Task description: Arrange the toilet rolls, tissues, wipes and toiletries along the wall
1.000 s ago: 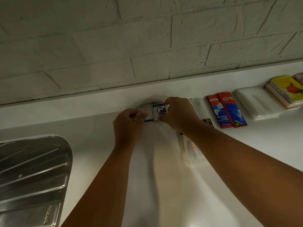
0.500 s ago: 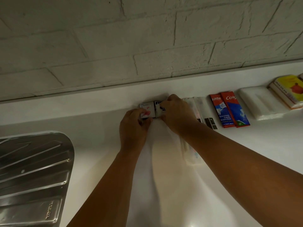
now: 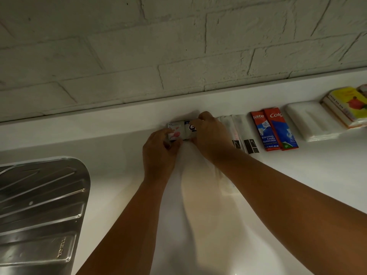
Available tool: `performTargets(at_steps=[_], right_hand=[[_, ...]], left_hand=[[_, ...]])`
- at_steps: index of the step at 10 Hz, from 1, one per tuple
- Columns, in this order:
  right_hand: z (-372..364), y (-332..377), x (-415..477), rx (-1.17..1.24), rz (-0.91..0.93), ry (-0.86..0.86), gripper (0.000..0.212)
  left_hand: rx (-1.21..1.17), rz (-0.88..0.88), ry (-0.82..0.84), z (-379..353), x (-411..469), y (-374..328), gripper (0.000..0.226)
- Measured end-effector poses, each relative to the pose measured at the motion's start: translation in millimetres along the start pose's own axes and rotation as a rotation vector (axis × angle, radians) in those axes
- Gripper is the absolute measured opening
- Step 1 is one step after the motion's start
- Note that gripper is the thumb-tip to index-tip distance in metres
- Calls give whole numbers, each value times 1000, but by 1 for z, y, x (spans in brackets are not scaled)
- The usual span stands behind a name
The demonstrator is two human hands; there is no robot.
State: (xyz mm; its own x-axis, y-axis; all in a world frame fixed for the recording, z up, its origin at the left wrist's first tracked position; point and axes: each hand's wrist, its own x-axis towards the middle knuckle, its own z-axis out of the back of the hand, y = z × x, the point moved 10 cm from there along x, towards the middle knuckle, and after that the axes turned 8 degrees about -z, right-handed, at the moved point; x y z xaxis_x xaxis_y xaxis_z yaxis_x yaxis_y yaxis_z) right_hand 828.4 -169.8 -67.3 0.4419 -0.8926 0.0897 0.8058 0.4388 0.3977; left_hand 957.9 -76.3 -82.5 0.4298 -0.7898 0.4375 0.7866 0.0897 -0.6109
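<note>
Toiletries line the back of the white countertop (image 3: 317, 175), and the pair I am watching sits at the left end of that row. It is a small white carton with a pink picture (image 3: 175, 130) and, touching its right side, a small black-and-white carton printed with a large G (image 3: 188, 128). Both lie against the low white upstand (image 3: 99, 124) under the painted white brick wall (image 3: 178, 56).

The left hand (image 3: 158, 153) has its fingers curled, pinching the near edge of the white carton between thumb and fingertips. The right hand (image 3: 210, 135) is curled over the black-and-white carton and covers most of its right half. I read that as a grip, though its fingertips are hidden from me. Whether the cartons rest flat on the countertop or are slightly lifted, I cannot tell.

Just right of the right hand lie two long clear-and-white sachets with black marks at their near ends (image 3: 243, 132), side by side. Next come two red-and-blue toothpaste boxes (image 3: 267, 135), touching each other. After them is a flat white plastic-wrapped tissue pack (image 3: 311, 120), then a yellow packet (image 3: 345, 102) at the right edge of my view. Well apart on the left, a ribbed stainless-steel drainer (image 3: 39, 205) is set into the countertop.
</note>
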Motion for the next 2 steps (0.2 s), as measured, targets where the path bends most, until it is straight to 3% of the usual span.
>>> performTargets(at_steps=[2], right_hand=[[31, -10, -34, 114, 64, -168, 28]], left_hand=[[-43, 69, -125, 14, -9, -1, 27]])
